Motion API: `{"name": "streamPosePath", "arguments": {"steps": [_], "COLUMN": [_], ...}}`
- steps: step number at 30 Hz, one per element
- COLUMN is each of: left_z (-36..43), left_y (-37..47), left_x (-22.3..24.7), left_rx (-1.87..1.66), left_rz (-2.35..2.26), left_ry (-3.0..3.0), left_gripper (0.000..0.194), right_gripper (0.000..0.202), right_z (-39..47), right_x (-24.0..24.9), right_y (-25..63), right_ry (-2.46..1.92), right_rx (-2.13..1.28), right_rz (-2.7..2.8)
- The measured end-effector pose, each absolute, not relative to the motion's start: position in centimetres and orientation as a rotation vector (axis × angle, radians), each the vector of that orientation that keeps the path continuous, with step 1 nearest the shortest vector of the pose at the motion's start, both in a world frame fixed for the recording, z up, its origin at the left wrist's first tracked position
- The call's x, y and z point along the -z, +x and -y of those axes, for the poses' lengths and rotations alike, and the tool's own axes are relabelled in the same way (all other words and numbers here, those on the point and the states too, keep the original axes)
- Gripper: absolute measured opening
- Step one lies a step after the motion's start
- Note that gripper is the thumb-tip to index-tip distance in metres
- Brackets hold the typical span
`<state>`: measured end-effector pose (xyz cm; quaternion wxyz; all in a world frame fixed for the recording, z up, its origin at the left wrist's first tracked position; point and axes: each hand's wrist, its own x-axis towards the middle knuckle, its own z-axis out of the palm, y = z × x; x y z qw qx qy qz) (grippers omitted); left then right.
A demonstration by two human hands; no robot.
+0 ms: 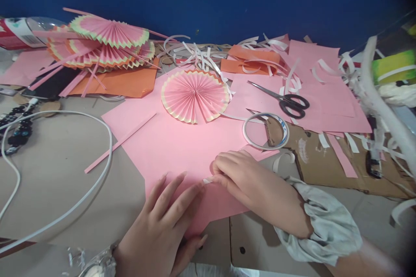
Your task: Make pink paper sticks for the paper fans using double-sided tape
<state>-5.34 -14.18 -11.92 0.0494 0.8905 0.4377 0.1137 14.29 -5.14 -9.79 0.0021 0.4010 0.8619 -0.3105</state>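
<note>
The left hand (170, 220) lies spread on the pink paper (175, 147) on the counter (65, 203), its fingers slightly apart and holding nothing; the right hand's (250, 179) fingers are pinched closed on a small white strip (208, 180) over that paper; the tape roll (285, 134) sits just beyond the right hand.

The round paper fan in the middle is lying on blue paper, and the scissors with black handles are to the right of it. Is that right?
Not quite. The head view shows the round paper fan in the middle lying on pink paper, not blue. The scissors with black handles are to the right of it.
</note>
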Motion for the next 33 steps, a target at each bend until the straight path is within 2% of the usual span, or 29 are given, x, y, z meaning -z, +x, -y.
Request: {"name": "streamPosePath", "arguments": {"steps": [33], "left_z": [14.2], "left_y": [-5.4], "left_x": [12.3], "left_rx": [-0.358], "left_rz": [-1.336], "left_ry": [2.672], "left_gripper": [0.051], "right_gripper": [0.016], "right_z": [6.3], "right_x": [10.8], "right_y": [13.8], "right_ry": [1.323], "right_rx": [0.674], "right_rz": [-2.826]}}
